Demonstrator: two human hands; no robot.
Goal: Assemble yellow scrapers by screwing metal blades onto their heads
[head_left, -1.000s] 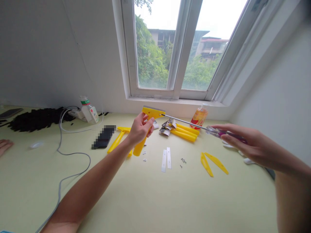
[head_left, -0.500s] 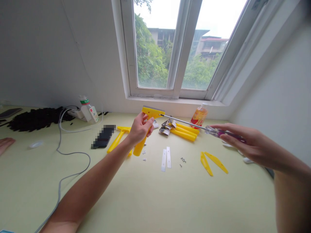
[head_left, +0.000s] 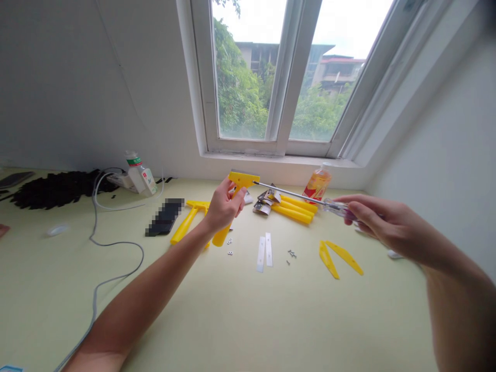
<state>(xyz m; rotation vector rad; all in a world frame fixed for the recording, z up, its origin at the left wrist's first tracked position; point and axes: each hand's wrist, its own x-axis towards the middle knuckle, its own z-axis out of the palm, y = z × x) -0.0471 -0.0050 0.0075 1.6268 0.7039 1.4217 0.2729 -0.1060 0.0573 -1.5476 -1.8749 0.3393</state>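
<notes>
Above the pale green tabletop [head_left: 248,320], the left hand [head_left: 223,206] holds a yellow plastic scraper [head_left: 234,206] upright by its handle, fingers wrapped closed around it, the broad head uppermost. The right hand [head_left: 382,225] is closed on the clear purple-tinted handle of a screwdriver [head_left: 306,199]; the metal shaft runs leftward and its tip meets the right end of the scraper head. Both items are raised clear of the surface.

On the tabletop below lie small nuts [head_left: 230,247], two white flat strips [head_left: 265,251] side by side, and a few loose screws [head_left: 290,255] just right of them. Two yellow wedge-shaped pieces [head_left: 339,257] lie further right. A second yellow scraper [head_left: 189,219] lies behind the left wrist, near a black phone [head_left: 166,217]. Several yellow handles [head_left: 294,209] are stacked beside opened blade wrappers [head_left: 267,200]. An orange bottle [head_left: 318,185] stands near the window sill. At far left, a white bottle [head_left: 137,173] leans by a power strip, and a grey cable [head_left: 116,248] trails across the surface toward the near edge.
</notes>
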